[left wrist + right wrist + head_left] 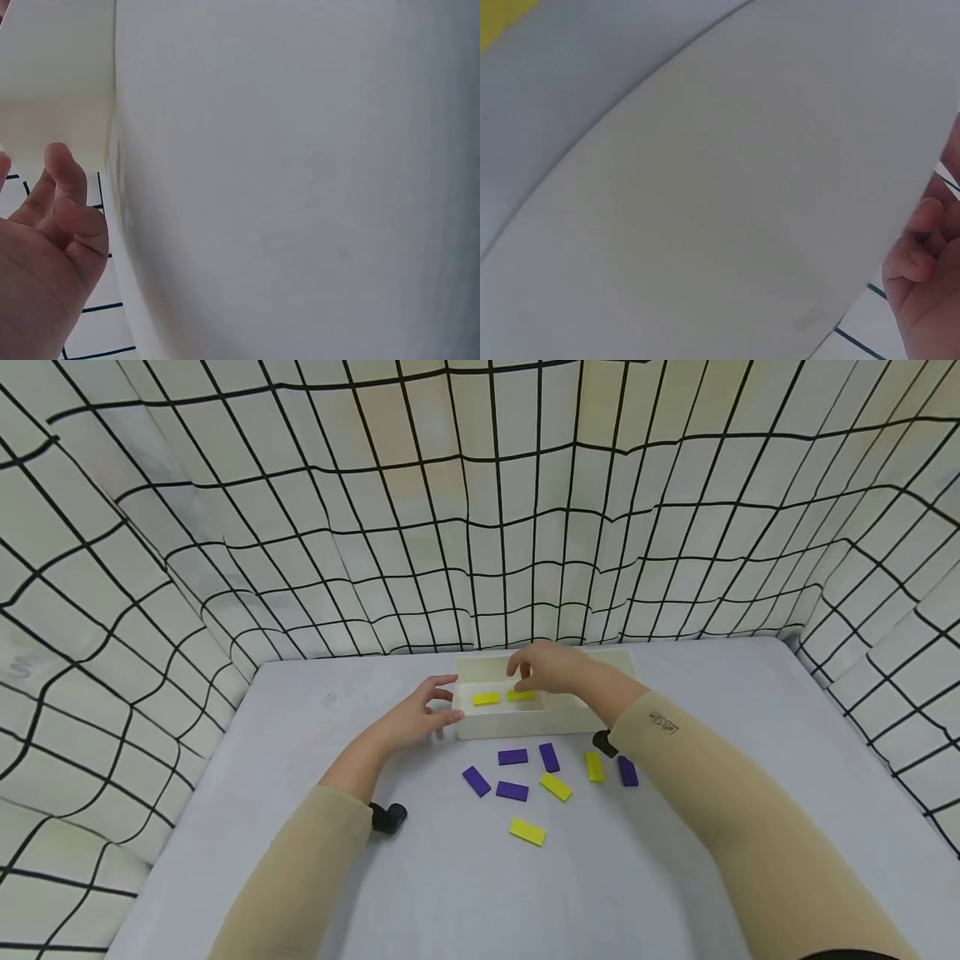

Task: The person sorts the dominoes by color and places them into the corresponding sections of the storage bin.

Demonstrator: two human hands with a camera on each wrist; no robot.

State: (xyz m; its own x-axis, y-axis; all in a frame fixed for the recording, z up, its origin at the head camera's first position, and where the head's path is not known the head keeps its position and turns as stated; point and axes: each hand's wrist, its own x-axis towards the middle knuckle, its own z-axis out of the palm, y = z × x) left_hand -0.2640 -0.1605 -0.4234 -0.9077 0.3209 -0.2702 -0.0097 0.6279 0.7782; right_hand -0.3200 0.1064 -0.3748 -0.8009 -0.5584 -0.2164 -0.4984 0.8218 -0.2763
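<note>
In the head view, a white box (498, 726) stands at the back of the table. Two yellow blocks lie inside its left part: one yellow block (486, 699) in plain sight, and a second yellow block (527, 696) beneath my right fingertips. My right hand (551, 667) reaches over the box from the right, thumb tip right at the second block, with a gap showing between thumb and index finger. At the box's left end, my left hand (414, 717) spreads its fingers, the thumb at the front corner and the index finger near the rim.
In front of the box several purple blocks (512, 791) and yellow blocks (527, 832) lie scattered on the white table (450, 893). One purple block (628, 772) lies close to my right sleeve. Black netting over white walls encloses the table's back and sides.
</note>
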